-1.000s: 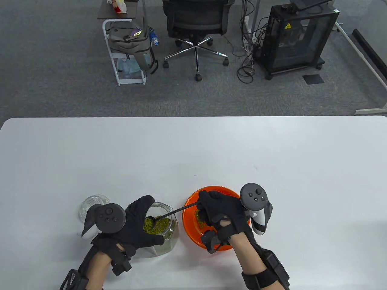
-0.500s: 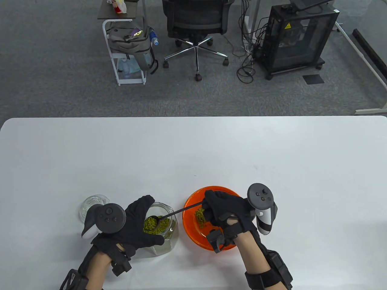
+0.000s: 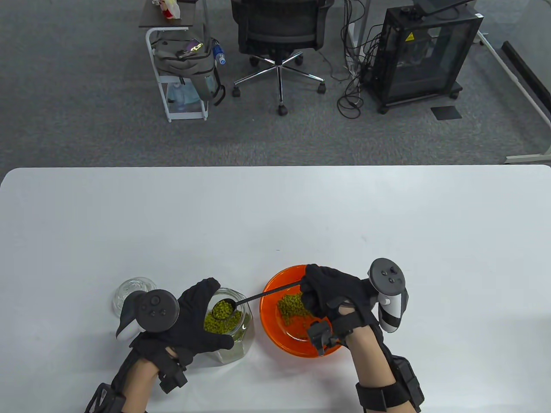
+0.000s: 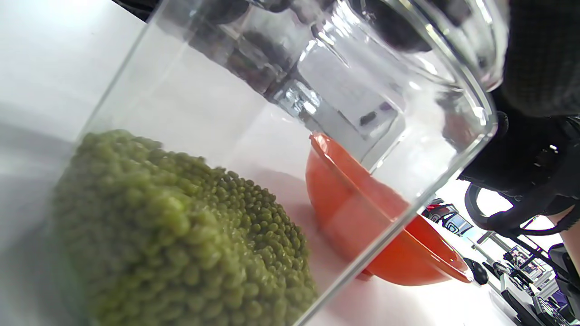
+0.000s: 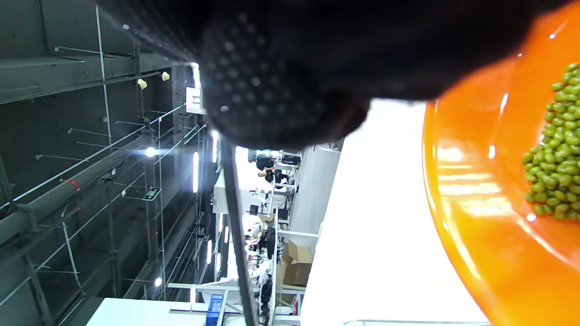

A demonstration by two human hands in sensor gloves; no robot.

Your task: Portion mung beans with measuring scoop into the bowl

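Item 1, right hand [image 3: 333,297]: fingers curled tight on the far end of the measuring scoop [image 3: 222,310] handle; the hand hangs over the orange bowl [image 3: 269,318]. The thin black handle runs from its fingertips out to its left, across the bowl rim, to the scoop head.

Item 2, measuring scoop: head heaped with mung beans [image 3: 223,309], sitting in the mouth of the glass jar [image 3: 241,327], roughly level. Whether it clears the rim cannot be told from above.

Item 3, left hand [image 3: 198,320]: thumb and fingers wrapped round the glass jar, thumb on the side nearest the person, fingers over the far shoulder. The jar appears tilted in the left wrist view, its beans [image 4: 181,235] banked to 1 side.

Item 4, orange bowl: just right of the jar, directly under the right hand; holds 1 small pile of beans [image 3: 295,306] already.

Item 5, clear lid [image 3: 131,289]: on the table beyond the left hand's knuckles.

Handling note, judged: the step in hand is carrying a loaded scoop from jar to bowl. Raise the head straight out before travelling right, so it does not clip the glass. Keep the handle level; a heaped load sheds beans on any roll. Hold the jar steady until the head is out. Tip only once over the bowl's middle.
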